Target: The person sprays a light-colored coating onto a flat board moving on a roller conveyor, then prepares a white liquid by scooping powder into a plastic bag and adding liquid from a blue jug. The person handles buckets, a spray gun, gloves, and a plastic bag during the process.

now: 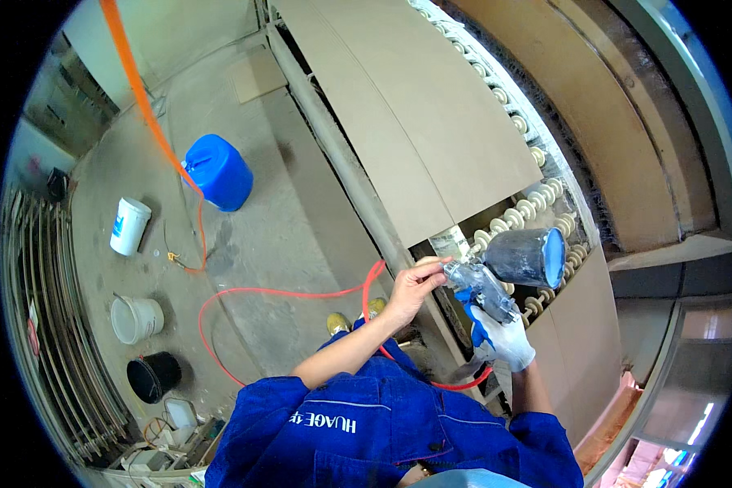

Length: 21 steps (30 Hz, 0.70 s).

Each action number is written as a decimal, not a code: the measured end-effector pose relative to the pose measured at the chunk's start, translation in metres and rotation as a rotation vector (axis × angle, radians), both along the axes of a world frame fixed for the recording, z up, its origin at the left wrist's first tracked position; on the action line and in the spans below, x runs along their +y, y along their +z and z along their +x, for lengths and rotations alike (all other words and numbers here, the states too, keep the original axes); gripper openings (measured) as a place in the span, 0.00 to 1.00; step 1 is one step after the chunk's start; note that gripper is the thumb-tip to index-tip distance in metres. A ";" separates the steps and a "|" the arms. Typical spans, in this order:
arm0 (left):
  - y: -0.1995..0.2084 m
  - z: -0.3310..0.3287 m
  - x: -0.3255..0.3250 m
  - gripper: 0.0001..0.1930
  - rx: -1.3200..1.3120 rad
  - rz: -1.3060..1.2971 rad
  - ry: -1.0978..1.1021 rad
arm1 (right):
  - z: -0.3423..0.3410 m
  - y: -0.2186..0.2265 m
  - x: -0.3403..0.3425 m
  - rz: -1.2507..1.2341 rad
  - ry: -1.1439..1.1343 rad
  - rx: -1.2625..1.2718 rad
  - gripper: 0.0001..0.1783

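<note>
My right hand (503,337), in a white and blue work glove, is wrapped round the handle of a metal spray gun (484,289). A dark, paint-smeared cup (519,259) with a blue inside or lid sits tilted on the gun. My bare left hand (419,286) pinches the gun's front end with thumb and fingertips. A red air hose (464,384) runs beneath the gun and past my waist; where it joins the gun is hidden. Behind the cup are white roller discs (516,218) of a conveyor.
Large beige panels (407,106) lie on the conveyor ahead, with another panel (581,325) at right. On the floor at left stand a blue jerrycan (220,175), a white bucket (130,226), a pale bucket (138,319) and a black bucket (154,376). An orange hose (138,89) hangs at upper left.
</note>
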<state>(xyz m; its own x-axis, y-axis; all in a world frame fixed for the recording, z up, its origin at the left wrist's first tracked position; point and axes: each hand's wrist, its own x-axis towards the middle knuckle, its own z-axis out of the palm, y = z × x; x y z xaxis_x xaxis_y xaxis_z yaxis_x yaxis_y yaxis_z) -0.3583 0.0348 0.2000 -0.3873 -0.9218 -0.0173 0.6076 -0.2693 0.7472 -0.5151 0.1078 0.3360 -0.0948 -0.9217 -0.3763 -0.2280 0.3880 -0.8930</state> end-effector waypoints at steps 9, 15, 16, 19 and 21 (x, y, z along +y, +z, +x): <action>0.084 0.019 0.033 0.07 -0.177 -0.550 0.449 | -0.021 0.012 0.017 -0.274 -0.183 -0.134 0.28; 0.087 0.024 0.039 0.08 -0.050 -0.573 0.434 | -0.054 0.042 0.028 -0.126 -0.010 -0.013 0.32; 0.095 0.027 0.037 0.15 -0.092 -0.530 0.391 | -0.055 0.040 0.032 -0.123 0.009 -0.041 0.35; 0.108 0.027 0.029 0.35 -0.202 -0.727 0.354 | -0.056 0.026 0.033 -0.228 0.006 -0.099 0.39; 0.107 0.026 0.035 0.34 -0.197 -0.750 0.284 | -0.048 0.026 0.030 -0.206 -0.030 -0.165 0.42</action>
<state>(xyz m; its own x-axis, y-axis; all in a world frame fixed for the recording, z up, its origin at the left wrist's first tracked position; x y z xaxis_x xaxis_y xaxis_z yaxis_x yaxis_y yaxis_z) -0.3320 0.0695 0.3070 -0.1921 -0.7776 0.5987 0.4162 0.4880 0.7672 -0.5634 0.1382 0.3620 -0.0765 -0.9781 -0.1936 -0.0640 0.1985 -0.9780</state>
